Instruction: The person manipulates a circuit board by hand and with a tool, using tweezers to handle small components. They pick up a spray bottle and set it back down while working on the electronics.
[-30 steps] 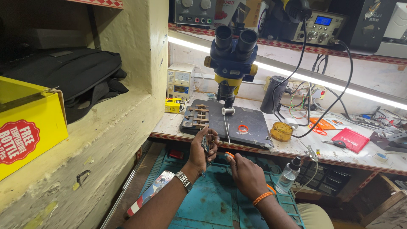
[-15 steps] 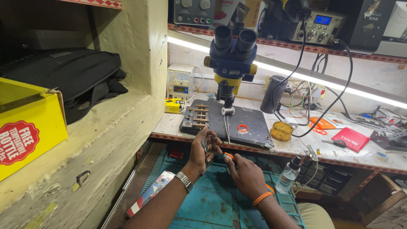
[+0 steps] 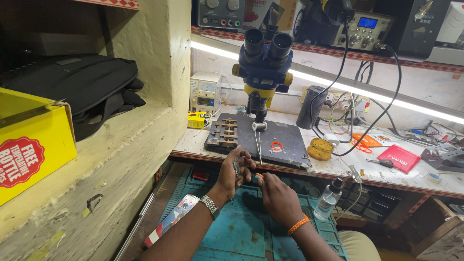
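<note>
My left hand (image 3: 233,175), with a metal watch on the wrist, grips a small dark flat part (image 3: 236,166) upright just below the bench's front edge. My right hand (image 3: 278,198), with an orange band at the wrist, holds a thin tool with an orange tip (image 3: 259,176) against that part. Both hands hover over a teal work mat (image 3: 239,229) in a pulled-out drawer. What the part is cannot be told.
A blue and yellow stereo microscope (image 3: 263,67) stands on a dark base plate (image 3: 278,137) with a metal board holder (image 3: 224,134). A small clear bottle (image 3: 327,199), a brass wool tin (image 3: 320,149), cables, a red card (image 3: 398,158), a yellow box (image 3: 31,145) and a black bag (image 3: 77,87) surround them.
My hands have stayed together in nearly the same place; the right hand's tool tip has shifted slightly against the part in my left hand.
</note>
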